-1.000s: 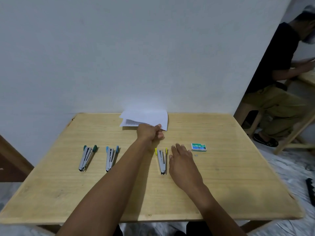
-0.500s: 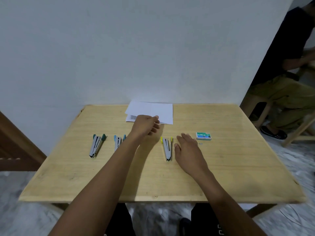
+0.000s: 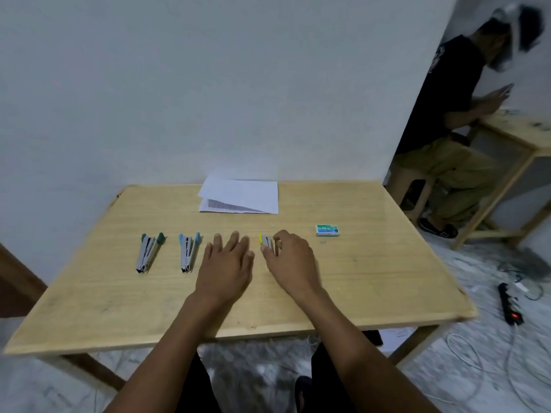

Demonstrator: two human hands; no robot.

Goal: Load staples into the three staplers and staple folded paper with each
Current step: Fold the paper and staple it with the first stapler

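Three staplers lie open in a row on the wooden table [image 3: 372,272]: a green-tipped stapler [image 3: 148,252] at the left, a blue-tipped stapler [image 3: 188,251] beside it, and a yellow-tipped stapler [image 3: 266,240] right of centre. My left hand [image 3: 226,263] rests flat on the table between the blue and yellow staplers, fingers straight, holding nothing. My right hand [image 3: 292,260] covers the near part of the yellow stapler and pinches it between thumb and fingers. A small green staple box [image 3: 327,230] sits to the right. Folded white paper [image 3: 241,195] lies at the far edge by the wall.
The table stands against a white wall. At the right a seated person [image 3: 447,120] works at another wooden table [image 3: 518,129]. A black power strip [image 3: 510,305] and loose cables lie on the floor at the right.
My left hand has let go of the paper and come back to lie flat on the table. My right hand has shifted left onto the yellow stapler and taken hold of it.
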